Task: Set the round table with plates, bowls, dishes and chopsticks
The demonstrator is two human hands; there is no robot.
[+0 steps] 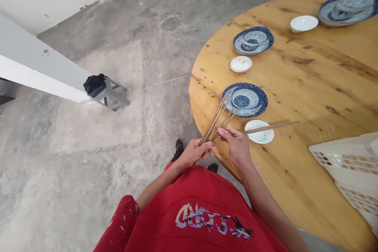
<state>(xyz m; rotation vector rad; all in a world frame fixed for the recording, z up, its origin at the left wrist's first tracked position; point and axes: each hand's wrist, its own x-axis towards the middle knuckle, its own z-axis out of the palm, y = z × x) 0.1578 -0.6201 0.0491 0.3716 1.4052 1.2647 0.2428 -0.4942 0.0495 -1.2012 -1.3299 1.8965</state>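
My left hand (198,152) is closed round the lower ends of a bundle of wooden chopsticks (213,122), which fan out slightly toward the table. Close beside it, my right hand (236,145) pinches some of the same chopsticks between thumb and fingertips. Beyond their tips sits a blue-patterned plate (262,104) with a matching bowl (242,97) on it. A small white dish (261,137) lies by my right hand, with more chopsticks (280,125) across it. Whether their near ends touch my right hand I cannot tell.
The round wooden table (301,86) also bears another patterned plate (267,45) with a bowl, stacked tableware (354,6), white dishes (241,63) and a white plastic basket (327,155). A grey stool (113,96) with a dark item on top stands by a wall corner.
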